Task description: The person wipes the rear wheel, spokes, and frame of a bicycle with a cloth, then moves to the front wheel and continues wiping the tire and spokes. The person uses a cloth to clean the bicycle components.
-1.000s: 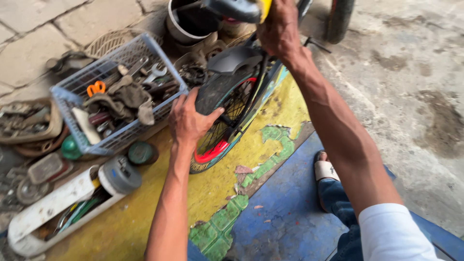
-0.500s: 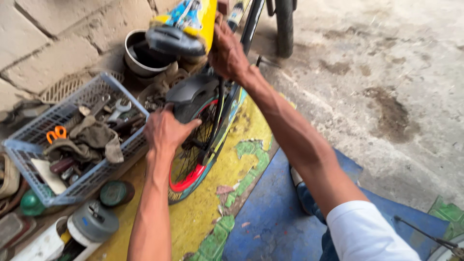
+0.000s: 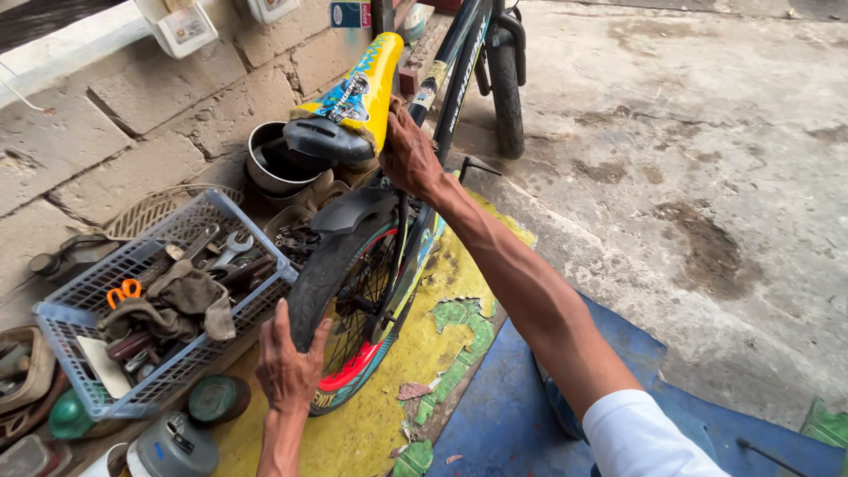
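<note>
The small bicycle's black rear tyre (image 3: 311,283) stands beside the grey plastic tool basket (image 3: 71,318), with the left hand (image 3: 287,367) flat against its tread, fingers (image 3: 281,322) spread narrowly. Above the tyre, the right hand (image 3: 408,155) seems to grip the frame just behind the yellow saddle (image 3: 362,88), fingers curled.

Tool basket (image 3: 106,340) left of bicycle wheel (image 3: 349,300)

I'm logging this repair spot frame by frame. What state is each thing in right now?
Left hand: flat against the rear tyre.
Right hand: gripping the bicycle under the yellow saddle.
Bicycle: upright, rear wheel over the yellow mat.
Plastic basket: full of tools and rags.
Metal pot: upright, open.
</note>
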